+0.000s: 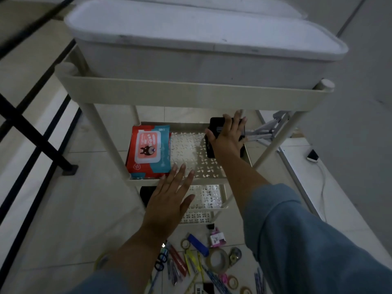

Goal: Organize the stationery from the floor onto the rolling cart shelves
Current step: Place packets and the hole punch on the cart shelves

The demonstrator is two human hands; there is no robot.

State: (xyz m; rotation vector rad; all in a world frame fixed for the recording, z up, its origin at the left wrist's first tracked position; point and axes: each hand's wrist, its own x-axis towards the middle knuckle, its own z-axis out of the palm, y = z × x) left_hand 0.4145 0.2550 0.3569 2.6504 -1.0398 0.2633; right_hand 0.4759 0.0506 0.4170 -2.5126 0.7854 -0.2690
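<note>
Black box (215, 125) mostly covered by right hand (228, 137); dark item (146, 194) behind left hand (167, 200) unidentifiable; stationery pile (199, 248) cut by bottom edge; railing (39, 24) top-left blurred.

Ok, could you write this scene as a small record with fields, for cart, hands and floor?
cart: cream plastic rolling cart, perforated shelves
top shelf: large white plastic bin
second shelf: red-and-blue wipes pack at left; black box-shaped object at right
left hand: left hand open, fingers straight, near the second shelf's front edge, holding nothing
right hand: right hand laid over the black object
floor: blue-handled scissors, brownish tape roll, not yet shelved
</note>
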